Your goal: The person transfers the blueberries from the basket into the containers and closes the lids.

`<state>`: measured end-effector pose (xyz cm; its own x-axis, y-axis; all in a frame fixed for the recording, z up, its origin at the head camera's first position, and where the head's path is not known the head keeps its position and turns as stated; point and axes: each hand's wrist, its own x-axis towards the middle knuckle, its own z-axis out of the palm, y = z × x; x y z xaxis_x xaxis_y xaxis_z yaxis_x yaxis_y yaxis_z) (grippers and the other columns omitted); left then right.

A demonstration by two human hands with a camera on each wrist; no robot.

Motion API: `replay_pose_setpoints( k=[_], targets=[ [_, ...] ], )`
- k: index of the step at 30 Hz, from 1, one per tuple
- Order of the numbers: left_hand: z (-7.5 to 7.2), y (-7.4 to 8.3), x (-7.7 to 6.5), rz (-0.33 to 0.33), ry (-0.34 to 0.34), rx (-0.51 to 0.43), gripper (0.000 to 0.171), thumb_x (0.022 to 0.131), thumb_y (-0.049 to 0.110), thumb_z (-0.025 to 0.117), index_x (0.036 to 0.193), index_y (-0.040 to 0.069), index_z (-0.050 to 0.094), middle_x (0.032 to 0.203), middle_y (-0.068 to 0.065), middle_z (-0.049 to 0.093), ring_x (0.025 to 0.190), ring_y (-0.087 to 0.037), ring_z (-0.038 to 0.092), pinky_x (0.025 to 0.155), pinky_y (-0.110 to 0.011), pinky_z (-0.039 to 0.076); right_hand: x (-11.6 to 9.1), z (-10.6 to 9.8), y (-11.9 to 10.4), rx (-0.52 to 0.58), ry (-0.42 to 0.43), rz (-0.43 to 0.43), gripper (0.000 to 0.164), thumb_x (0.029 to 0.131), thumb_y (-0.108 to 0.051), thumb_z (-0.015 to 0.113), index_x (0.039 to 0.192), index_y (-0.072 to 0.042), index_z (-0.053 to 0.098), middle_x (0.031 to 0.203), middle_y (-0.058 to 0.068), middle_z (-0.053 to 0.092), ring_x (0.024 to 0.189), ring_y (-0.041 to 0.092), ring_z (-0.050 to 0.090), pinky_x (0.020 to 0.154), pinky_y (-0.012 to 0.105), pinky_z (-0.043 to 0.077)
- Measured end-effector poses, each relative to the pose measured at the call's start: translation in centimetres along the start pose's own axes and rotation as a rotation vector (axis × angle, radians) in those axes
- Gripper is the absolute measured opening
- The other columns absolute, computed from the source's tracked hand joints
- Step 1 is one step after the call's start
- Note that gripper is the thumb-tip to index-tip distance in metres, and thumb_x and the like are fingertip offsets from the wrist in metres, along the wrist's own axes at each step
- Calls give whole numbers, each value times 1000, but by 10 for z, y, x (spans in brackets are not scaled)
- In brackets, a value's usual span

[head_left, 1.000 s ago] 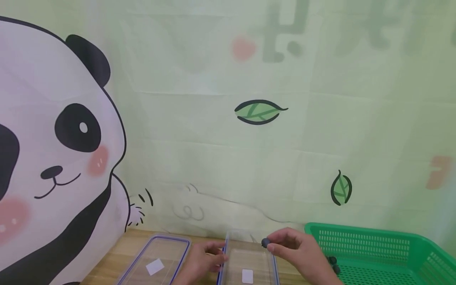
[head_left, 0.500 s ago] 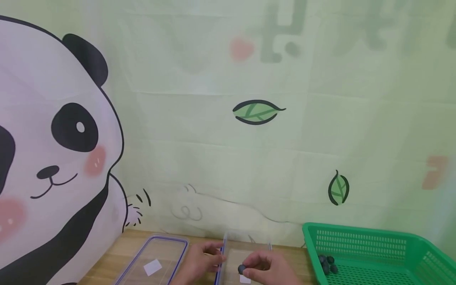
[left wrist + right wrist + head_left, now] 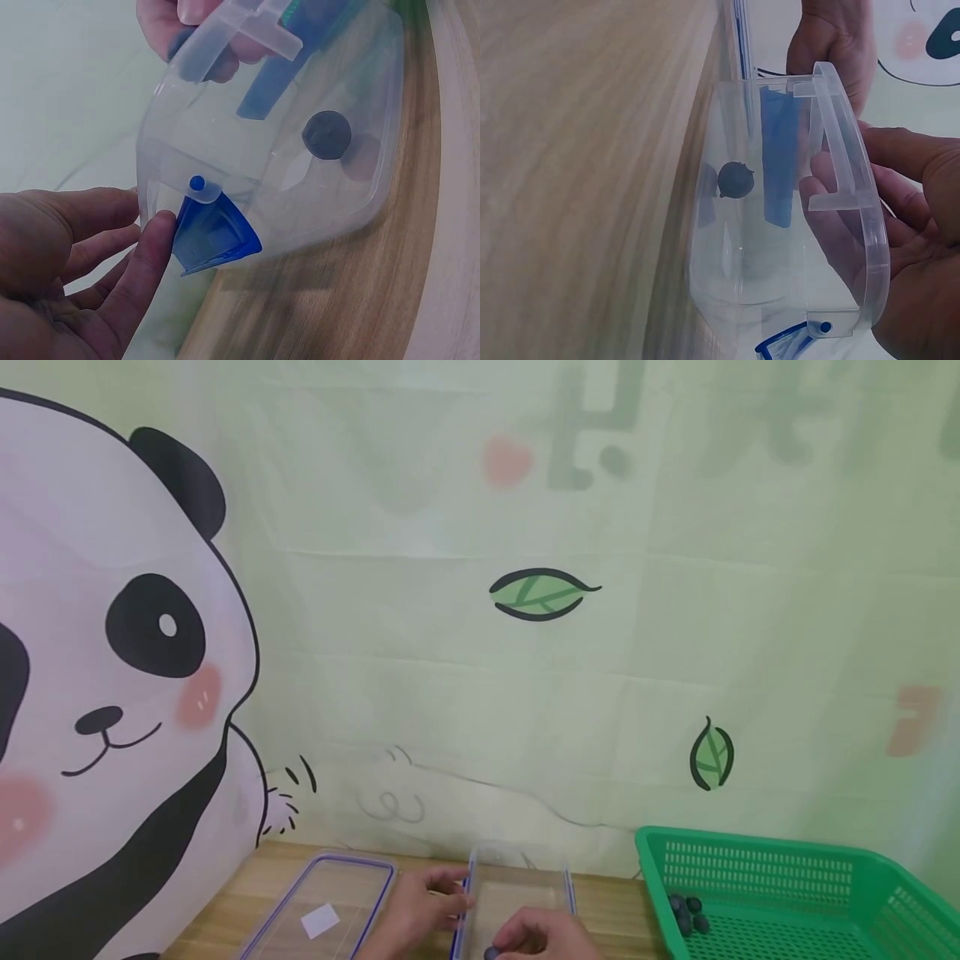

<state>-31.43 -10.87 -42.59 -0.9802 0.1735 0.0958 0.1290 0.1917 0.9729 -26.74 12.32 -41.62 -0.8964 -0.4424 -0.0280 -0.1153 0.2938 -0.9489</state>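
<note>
Left hand (image 3: 420,908): relaxed, touching clear box (image 3: 517,893)
Right hand (image 3: 551,935): pinching berry (image 3: 492,952) at box's rim
Second berry (image 3: 328,135): inside box
Basket (image 3: 780,872): right of box

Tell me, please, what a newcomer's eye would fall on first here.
The large cartoon panda at the head view's left probably stands out first, then the green basket at lower right, with dark berries inside. Low between them, the left hand touches a clear container and the right hand pinches a berry.
</note>
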Motion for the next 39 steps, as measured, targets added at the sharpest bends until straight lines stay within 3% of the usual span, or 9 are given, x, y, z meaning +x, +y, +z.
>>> replay_pose_setpoints(
  k=[13,21,30,39],
  targets=[
    [1,0,-1,27,0,-2,37,91,-8,77,126,-15,68,94,-9,69,81,-19,73,72,-37,69,-5,2,-6,-25,-69,-37,12,93,-1,77,103,2,73,93,5,75,86,20,70,80,32,60],
    [1,0,-1,29,3,-1,37,90,-7,78,126,-15,68,92,-8,69,80,-18,72,71,-36,68,-4,1,-8,-31,-56,12,14,95,-4,76,107,3,73,94,3,74,89,20,69,83,36,61],
    [-1,1,-1,30,8,6,37,90,-7,79,125,-14,69,92,-8,69,81,-19,73,71,-36,68,-6,-6,-22,-99,57,8,10,97,-8,76,106,-4,75,94,2,74,89,20,69,82,41,62],
    [0,1,-2,20,-6,-29,37,91,-9,77,126,-16,67,93,-9,68,81,-23,75,71,-35,68,-33,-38,-57,-188,200,-182,17,97,-17,80,108,-4,76,98,2,76,90,20,71,80,34,64]
  ],
)
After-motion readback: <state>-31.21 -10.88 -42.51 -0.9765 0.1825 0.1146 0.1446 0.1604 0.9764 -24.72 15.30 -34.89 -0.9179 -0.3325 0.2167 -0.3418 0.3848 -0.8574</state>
